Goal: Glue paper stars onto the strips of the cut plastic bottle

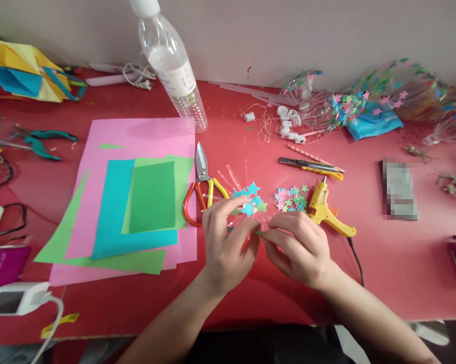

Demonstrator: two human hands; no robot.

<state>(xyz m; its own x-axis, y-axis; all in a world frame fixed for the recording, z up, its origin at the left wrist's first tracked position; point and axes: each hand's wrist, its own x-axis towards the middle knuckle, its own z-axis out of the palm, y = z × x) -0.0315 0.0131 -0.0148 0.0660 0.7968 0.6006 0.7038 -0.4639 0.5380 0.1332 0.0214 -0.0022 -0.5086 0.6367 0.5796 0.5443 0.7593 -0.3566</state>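
My left hand [226, 247] is closed, thumb and fingers curled around a fan of clear plastic strips [232, 177] carrying blue and green paper stars [253, 189]. Close beside it, my right hand [300, 250] pinches a tiny green piece [259, 232], which looks like a paper star, where the fingertips of both hands nearly meet. Just beyond my right hand lies a pile of small pink, green and blue stars [291, 198]. A yellow glue gun [326, 210] rests to the right of that pile. Red-and-yellow-handled scissors [202, 169] lie behind my left hand.
Coloured paper sheets [152, 197] lie at left, with a plastic bottle [175, 71] behind them. A utility knife [311, 166] is beyond the glue gun. Finished star-trimmed plastic pieces [349, 108] and small white parts [288, 124] sit at the back. Green-handled pliers [42, 141] are far left.
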